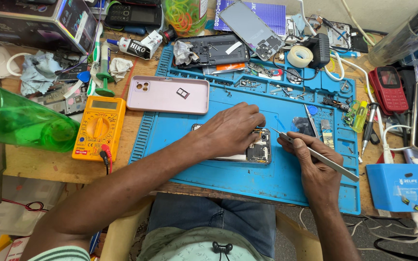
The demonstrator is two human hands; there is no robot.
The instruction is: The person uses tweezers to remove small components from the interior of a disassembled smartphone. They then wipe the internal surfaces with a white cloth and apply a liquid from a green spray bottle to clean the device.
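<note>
An opened phone [256, 150] with its circuit board showing lies on a blue repair mat [180, 145]. My left hand [233, 129] rests on top of it, fingers curled and pressing it down, covering most of it. My right hand [313, 162] grips metal tweezers [315, 154], whose tip points left at the phone's upper right corner, just beside the board. A pink phone back cover [168, 94] with a small SIM tray on it lies at the mat's upper left.
A yellow multimeter [98, 126] and a green plastic bottle [20, 121] lie left of the mat. Loose phone parts, a tape roll [300, 56] and a black adapter crowd the far side. A red keypad phone [389, 89], screwdrivers and a blue box [398, 187] sit right.
</note>
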